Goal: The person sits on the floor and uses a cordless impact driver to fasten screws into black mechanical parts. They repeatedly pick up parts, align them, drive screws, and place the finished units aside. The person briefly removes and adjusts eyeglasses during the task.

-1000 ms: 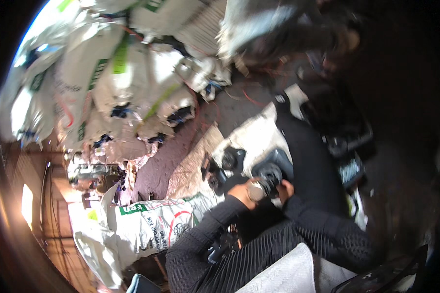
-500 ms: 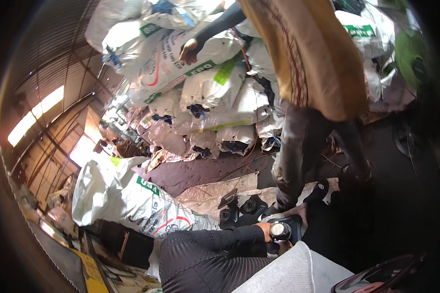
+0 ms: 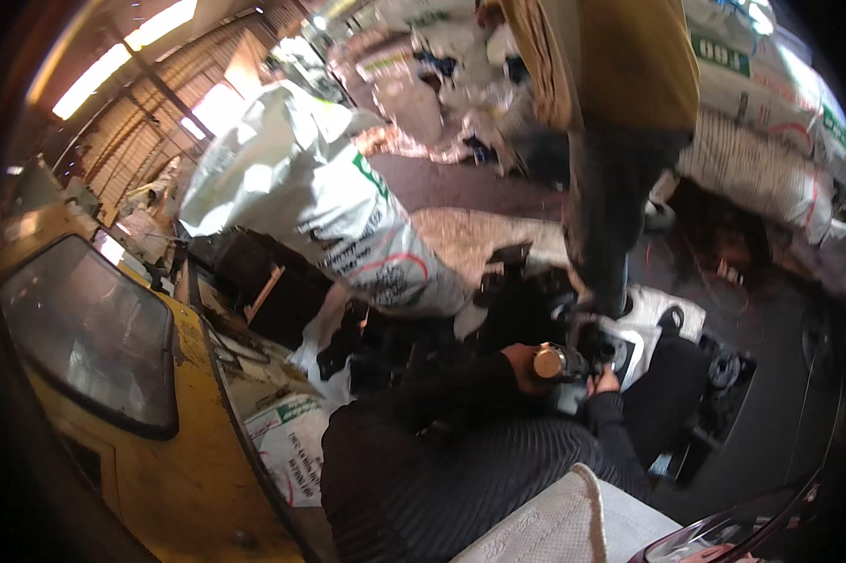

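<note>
Both hands work low between my legs, in dim light. My left hand (image 3: 526, 367) is closed around a dark cylindrical tool whose round, flat end (image 3: 547, 362) faces me and shines copper in the light. Just to its right, my right hand (image 3: 607, 381) has curled fingers at the dark front part of the work; what they hold is too small and dark to name. Ahead of the hands lies a black part with a pale grey frame (image 3: 626, 343). Several black moulded parts (image 3: 511, 255) lie beyond, near a standing person's leg.
A person in a tan top (image 3: 637, 66) stands close in front. A tall white sack (image 3: 320, 188) leans at the left, beside a yellow machine (image 3: 188, 413) with a window. Stacked white sacks (image 3: 761, 169) are at the right. Black parts (image 3: 723, 371) lie beside my right leg.
The view has swung down and left, bringing in the yellow machine. The standing person's outstretched arm is mostly out of view. My right hand shows more clearly beside the tool.
</note>
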